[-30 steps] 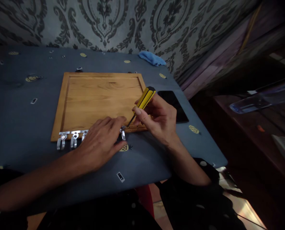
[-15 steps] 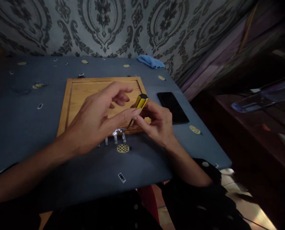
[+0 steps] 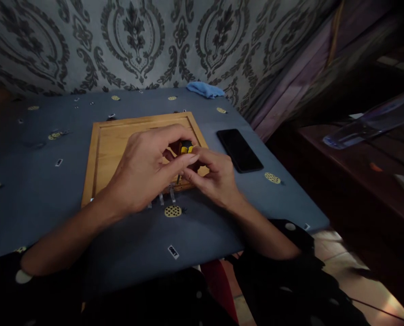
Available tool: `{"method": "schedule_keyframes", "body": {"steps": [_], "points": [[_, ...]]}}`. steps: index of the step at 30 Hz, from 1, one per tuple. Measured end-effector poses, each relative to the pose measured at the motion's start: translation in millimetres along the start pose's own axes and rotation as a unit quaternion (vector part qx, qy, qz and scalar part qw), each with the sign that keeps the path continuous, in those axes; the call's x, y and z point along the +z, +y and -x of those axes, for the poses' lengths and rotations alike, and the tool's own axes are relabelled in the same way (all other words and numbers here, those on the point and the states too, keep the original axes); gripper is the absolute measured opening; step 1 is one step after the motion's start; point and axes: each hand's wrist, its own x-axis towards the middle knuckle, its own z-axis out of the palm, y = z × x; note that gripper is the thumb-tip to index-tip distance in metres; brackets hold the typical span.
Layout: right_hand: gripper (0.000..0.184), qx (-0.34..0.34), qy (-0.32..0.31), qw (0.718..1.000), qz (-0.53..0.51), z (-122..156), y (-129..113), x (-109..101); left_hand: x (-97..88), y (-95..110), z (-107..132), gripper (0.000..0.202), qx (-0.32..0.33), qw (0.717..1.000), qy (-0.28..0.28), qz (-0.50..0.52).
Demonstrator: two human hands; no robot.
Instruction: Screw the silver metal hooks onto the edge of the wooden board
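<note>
A wooden board point(image 3: 120, 136) with a raised rim lies on the blue tablecloth. Metal hooks point(image 3: 166, 195) hang off its near edge, mostly hidden under my hands. My right hand point(image 3: 211, 176) is closed round a yellow-and-black screwdriver point(image 3: 186, 147), held nearly upright with its tip at the board's near edge. My left hand point(image 3: 144, 170) has its fingers curled round the top of the screwdriver's handle, thumb against my right fingers. Both hands meet over the board's near right corner.
A black phone point(image 3: 240, 150) lies right of the board. A blue cloth point(image 3: 204, 89) sits at the far edge by the patterned wall. Small screws and labels are scattered on the tablecloth point(image 3: 35, 190). Dark wooden furniture point(image 3: 358, 172) stands to the right.
My left hand lifted off the hooks and came up to the screwdriver's handle. The screwdriver went from slanted to nearly upright. The view shifted slightly.
</note>
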Motion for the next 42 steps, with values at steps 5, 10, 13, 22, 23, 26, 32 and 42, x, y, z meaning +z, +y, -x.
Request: {"method": "schedule_keyframes", "body": {"steps": [5,10,13,22,23,26,32,42], "points": [[0.008,0.032,0.011,0.994,0.104,29.7,-15.5,-10.6,-1.5,3.5,2.2,0.015,0.009,0.995,-0.002,-0.099],[0.013,-0.031,-0.147,0.977,0.152,60.5,-16.9,-14.1,-2.5,6.3,2.3,0.017,0.005,0.994,-0.007,-0.110],[0.031,-0.030,-0.213,0.959,0.184,67.4,-14.7,-13.1,-3.2,6.1,1.9,0.016,0.002,0.995,-0.010,-0.100],[0.044,-0.024,-0.264,0.931,0.252,72.7,-16.0,-12.1,-4.8,5.6,1.7,0.017,-0.020,0.996,-0.024,-0.086],[0.044,-0.022,-0.262,0.931,0.255,72.9,-16.3,-11.9,-4.9,5.6,1.7,0.017,-0.022,0.996,-0.025,-0.085],[0.043,-0.016,-0.257,0.932,0.255,73.5,-16.7,-11.0,-5.2,5.8,1.4,0.018,-0.029,0.995,-0.029,-0.091],[0.045,-0.028,-0.274,0.930,0.245,75.0,-14.0,-8.9,-4.8,7.3,1.2,0.016,-0.024,0.995,-0.033,-0.086],[0.040,-0.038,-0.281,0.925,0.254,71.8,-14.9,-6.9,-4.3,7.4,2.9,0.019,-0.022,0.994,-0.036,-0.102]]}}
